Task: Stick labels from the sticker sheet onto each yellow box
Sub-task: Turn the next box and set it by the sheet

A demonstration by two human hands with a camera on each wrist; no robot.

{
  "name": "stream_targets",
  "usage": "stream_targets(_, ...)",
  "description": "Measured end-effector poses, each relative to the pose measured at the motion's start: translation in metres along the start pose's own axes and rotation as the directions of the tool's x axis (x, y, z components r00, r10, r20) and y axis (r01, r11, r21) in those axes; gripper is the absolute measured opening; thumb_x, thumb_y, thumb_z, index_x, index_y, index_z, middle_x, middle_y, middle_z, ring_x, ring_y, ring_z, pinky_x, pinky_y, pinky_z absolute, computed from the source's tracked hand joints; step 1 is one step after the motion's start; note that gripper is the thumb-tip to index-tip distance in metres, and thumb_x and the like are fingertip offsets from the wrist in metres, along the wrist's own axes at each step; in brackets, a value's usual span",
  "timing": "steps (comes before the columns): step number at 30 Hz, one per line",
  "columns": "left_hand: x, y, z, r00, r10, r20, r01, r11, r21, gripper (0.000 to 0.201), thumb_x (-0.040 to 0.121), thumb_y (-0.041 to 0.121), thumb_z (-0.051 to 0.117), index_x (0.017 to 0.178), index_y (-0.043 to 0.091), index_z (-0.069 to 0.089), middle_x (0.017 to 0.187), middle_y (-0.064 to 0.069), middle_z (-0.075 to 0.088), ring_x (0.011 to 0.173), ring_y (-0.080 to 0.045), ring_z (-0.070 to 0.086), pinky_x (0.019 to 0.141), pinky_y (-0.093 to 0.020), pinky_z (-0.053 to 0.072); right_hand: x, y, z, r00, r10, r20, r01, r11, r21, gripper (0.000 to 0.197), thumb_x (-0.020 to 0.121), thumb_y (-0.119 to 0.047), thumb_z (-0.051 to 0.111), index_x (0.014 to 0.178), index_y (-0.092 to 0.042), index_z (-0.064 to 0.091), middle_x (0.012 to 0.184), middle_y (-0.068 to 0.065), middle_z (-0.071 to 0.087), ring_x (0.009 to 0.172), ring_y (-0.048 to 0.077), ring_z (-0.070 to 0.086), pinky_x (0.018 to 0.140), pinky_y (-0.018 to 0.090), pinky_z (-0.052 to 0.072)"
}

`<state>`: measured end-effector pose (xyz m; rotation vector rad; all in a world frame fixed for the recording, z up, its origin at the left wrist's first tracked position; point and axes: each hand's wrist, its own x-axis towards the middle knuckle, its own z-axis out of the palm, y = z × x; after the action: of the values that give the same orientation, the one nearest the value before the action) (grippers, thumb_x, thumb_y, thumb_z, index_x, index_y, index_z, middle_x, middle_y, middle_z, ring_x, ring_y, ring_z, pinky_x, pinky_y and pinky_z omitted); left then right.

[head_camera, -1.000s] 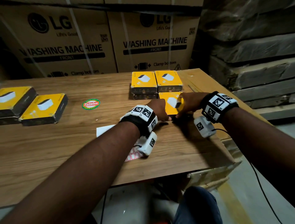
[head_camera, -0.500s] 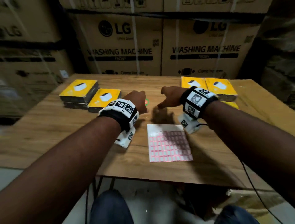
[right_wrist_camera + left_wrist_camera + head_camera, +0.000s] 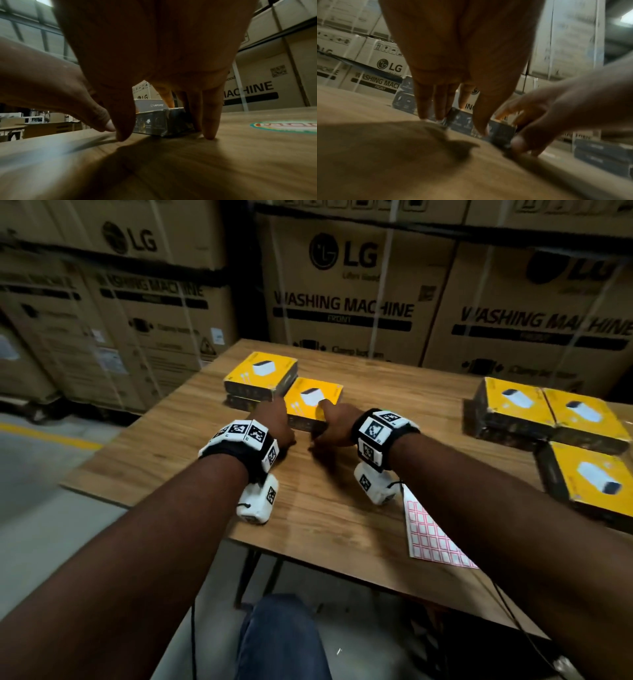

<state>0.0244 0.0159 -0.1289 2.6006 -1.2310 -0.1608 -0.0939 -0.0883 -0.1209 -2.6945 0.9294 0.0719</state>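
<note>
Yellow box [image 3: 313, 400] is flanked by left hand [image 3: 274, 426] and right hand [image 3: 334, 424], fingers straight, presumably for steadying or shifting.

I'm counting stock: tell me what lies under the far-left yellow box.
A second box lies under the far-left box. Only its dark side shows; its top is covered, so whether it is labelled cannot be seen.

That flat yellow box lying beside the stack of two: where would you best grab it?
Probably by its left and right dark side walls, coming from the near edge. The yellow box lies flat and low on the table, so its broad top offers no hold, and the stack crowds its far left corner.
</note>
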Motion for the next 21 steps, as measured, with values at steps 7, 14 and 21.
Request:
stream_targets(7, 0.001, 0.009, 0.003, 0.995, 0.075, -0.066, -0.083, 0.988, -0.132, 0.066, 0.073, 0.017, 0.083, 0.130, 0.010, 0.051, 0.130, -0.019, 0.052, 0.117, -0.036, 0.055, 0.093, -0.037, 0.047, 0.003, 0.019, -0.003, 0.986, 0.055, -0.156, -0.042, 0.996, 0.083, 0.080, 0.068, -0.033, 0.084, 0.134, -0.006, 0.046, 0.132, 0.018, 0.055, 0.119, 0.033, 0.054, 0.093, 0.034, 0.047)
stream_targets(14, -0.002, 0.035, -0.001, 0.966, 0.124, -0.225, -0.186, 0.943, -0.276, 0.072, 0.064, 0.011, 0.087, 0.129, 0.016, 0.056, 0.126, -0.016, 0.053, 0.114, -0.031, 0.057, 0.096, -0.037, 0.048, -0.010, 0.050, -0.018, 0.903, 0.083, -0.421, 0.008, 0.978, 0.208, 0.053, 0.070, -0.006, 0.076, 0.120, -0.010, 0.057, 0.117, 0.014, 0.061, 0.111, 0.030, 0.054, 0.087, 0.029, 0.043)
stream_targets(21, -0.007, 0.071, -0.020, 0.910, 0.089, -0.406, -0.264, 0.878, -0.399, 0.046, 0.078, 0.033, 0.075, 0.120, 0.020, 0.062, 0.120, -0.014, 0.056, 0.114, -0.029, 0.055, 0.097, -0.034, 0.044, -0.033, 0.082, -0.053, 0.816, 0.099, -0.570, 0.131, 0.928, 0.348, 0.046, 0.073, -0.032, 0.082, 0.112, -0.016, 0.064, 0.100, 0.000, 0.059, 0.091, 0.016, 0.057, 0.076, 0.022, 0.041)
